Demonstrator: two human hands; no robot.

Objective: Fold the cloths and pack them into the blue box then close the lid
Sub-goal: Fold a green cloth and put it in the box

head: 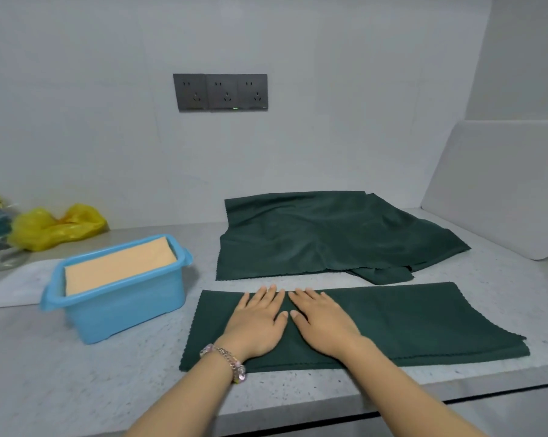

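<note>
A dark green cloth lies folded into a long strip near the counter's front edge. My left hand and my right hand press flat on its left half, side by side, fingers straight and thumbs nearly touching. Behind it, several more green cloths lie in a loose pile against the wall. The blue box stands to the left, lidless, with a peach-coloured folded cloth filling it to the rim.
A white sheet lies on the counter behind the box. A yellow plastic bag and a small rack sit at the far left. A white board leans at the right. Grey wall sockets are above.
</note>
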